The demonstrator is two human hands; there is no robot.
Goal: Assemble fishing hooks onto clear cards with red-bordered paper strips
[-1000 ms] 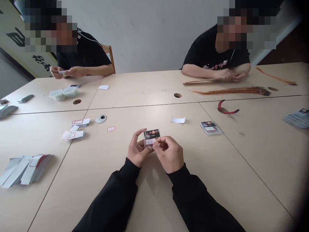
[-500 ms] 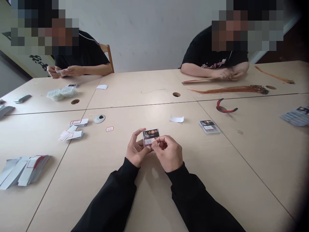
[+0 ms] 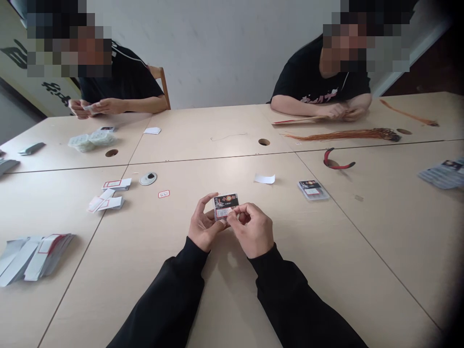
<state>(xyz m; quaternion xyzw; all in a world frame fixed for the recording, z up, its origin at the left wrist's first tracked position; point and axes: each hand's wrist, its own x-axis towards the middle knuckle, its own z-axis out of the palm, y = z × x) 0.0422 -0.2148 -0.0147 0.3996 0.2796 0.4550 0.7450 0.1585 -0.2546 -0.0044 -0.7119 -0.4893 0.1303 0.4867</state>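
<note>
Between my hands, above the middle of the table, is a small flat plastic case [image 3: 226,199] with a black printed label and a white, red-edged sticker on its lower part. My left hand [image 3: 203,223] grips the case at its left side, thumb along the bottom edge. The thumb and forefinger of my right hand [image 3: 254,229] pinch at the sticker's right corner, against the case; whether they hold a loose edge is hard to see. A similar case [image 3: 313,190] lies on the table to the right. A curled white paper strip [image 3: 265,179] lies beyond my hands.
Sticker sheets [image 3: 108,202] and long white strips [image 3: 39,253] lie left, near a round silver disc [image 3: 148,179] and a small red-framed label [image 3: 164,194]. Red-handled pliers [image 3: 339,165] and a bundle of orange cords [image 3: 348,135] lie right. Two people sit opposite, their hands busy.
My hands and the case hold almost the same pose. The whole view has shifted very slightly, and the person at the right has moved their head a little.
</note>
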